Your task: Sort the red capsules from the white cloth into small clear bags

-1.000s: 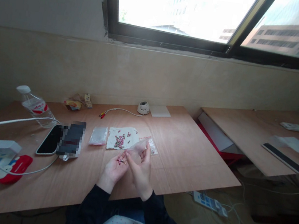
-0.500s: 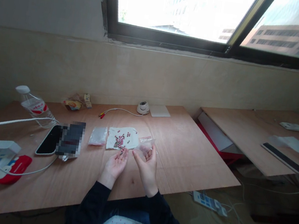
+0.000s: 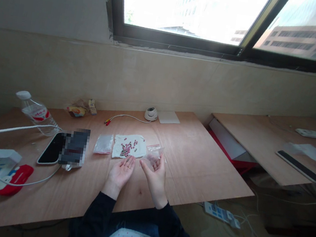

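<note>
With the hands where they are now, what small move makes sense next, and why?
Probably the left hand reaches forward to the small red pieces on the white cloth. Its palm lies open just short of them, while the right hand holds a small clear bag up beside it.

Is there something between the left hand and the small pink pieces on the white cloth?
Nothing visible. The left hand lies palm up just before the white cloth, and the pink pieces lie uncovered on it. The right hand holds a clear bag off to the side.
</note>
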Demonstrator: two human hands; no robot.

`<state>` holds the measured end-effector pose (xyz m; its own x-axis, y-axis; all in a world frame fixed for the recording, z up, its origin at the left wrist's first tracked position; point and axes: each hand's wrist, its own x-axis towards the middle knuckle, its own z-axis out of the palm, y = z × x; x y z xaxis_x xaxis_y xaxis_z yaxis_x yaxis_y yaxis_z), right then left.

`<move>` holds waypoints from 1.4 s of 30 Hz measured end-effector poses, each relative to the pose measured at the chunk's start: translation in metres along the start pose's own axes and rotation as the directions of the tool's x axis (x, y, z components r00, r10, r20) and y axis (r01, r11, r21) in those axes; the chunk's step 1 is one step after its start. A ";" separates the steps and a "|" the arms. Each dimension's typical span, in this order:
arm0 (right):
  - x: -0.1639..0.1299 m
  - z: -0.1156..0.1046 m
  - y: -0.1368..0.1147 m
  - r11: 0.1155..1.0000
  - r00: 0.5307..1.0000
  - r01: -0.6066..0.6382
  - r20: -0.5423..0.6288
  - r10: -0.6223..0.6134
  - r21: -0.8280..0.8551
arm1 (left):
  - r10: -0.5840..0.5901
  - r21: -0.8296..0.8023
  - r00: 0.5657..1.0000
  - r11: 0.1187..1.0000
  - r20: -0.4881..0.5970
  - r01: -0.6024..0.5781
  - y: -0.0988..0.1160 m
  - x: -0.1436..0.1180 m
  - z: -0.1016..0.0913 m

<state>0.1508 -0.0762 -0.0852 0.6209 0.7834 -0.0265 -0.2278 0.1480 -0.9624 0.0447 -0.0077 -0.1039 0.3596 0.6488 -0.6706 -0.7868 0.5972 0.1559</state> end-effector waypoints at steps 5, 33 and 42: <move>0.000 0.000 0.004 1.000 1.000 0.017 0.003 -0.017 -0.024 | -0.005 0.036 0.997 0.999 0.078 0.002 0.004 -0.008 0.011; -0.005 -0.001 -0.027 0.804 0.635 -0.587 0.670 0.385 0.096 | -0.066 0.703 0.889 0.639 0.453 -0.311 0.015 -0.048 0.019; -0.007 -0.004 -0.030 0.791 0.535 -0.607 0.695 0.480 -0.080 | -0.018 0.772 0.830 0.379 0.557 -0.510 0.013 -0.068 0.028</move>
<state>0.1558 -0.0885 -0.0570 -0.2986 0.9097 -0.2885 -0.4969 -0.4063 -0.7668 0.0237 -0.0307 -0.0354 0.5918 0.7909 -0.1555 -0.0941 0.2594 0.9612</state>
